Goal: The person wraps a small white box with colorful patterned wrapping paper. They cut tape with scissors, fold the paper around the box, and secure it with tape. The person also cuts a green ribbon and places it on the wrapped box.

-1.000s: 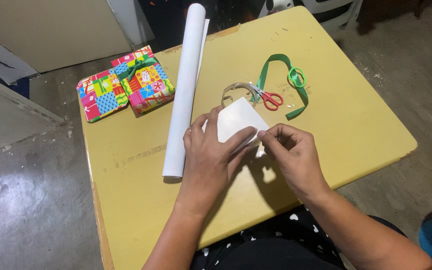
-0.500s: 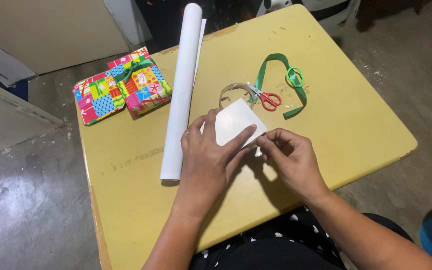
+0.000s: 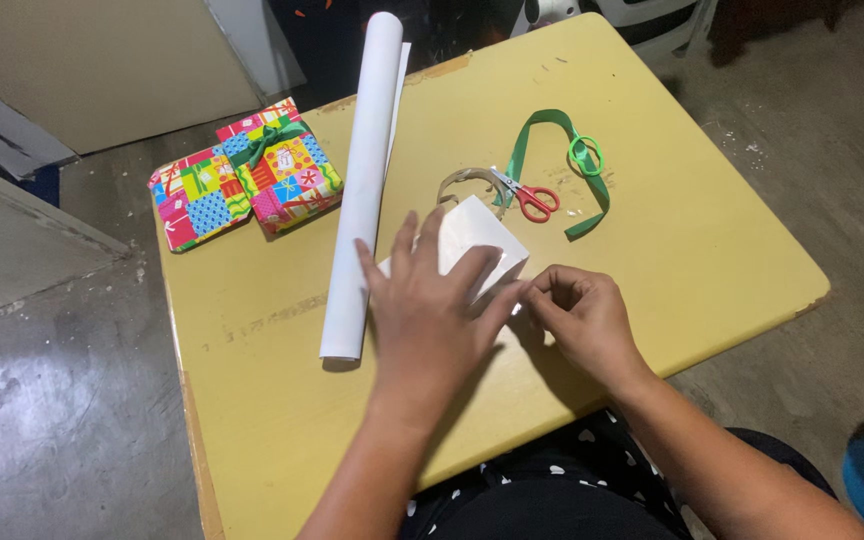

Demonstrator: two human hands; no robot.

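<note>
My left hand (image 3: 430, 305) lies flat with fingers spread on a small white paper-wrapped box (image 3: 477, 235) near the middle of the yellow table (image 3: 682, 240). My right hand (image 3: 580, 318) is just right of the box, its fingertips pinched together at the box's near right corner; what they pinch is too small to tell. A long white paper roll (image 3: 364, 180) lies left of the box, touching my left hand's side.
Red-handled scissors (image 3: 524, 195), a clear tape ring (image 3: 460, 183) and a green ribbon (image 3: 562, 160) lie beyond the box. Two colourful wrapped gifts (image 3: 247, 175), one with a green bow, sit at the table's far left corner. Concrete floor surrounds the table.
My left hand has spread flatter over the white box. My right hand's fingers stay pinched at the box's right corner, shifted slightly toward me.
</note>
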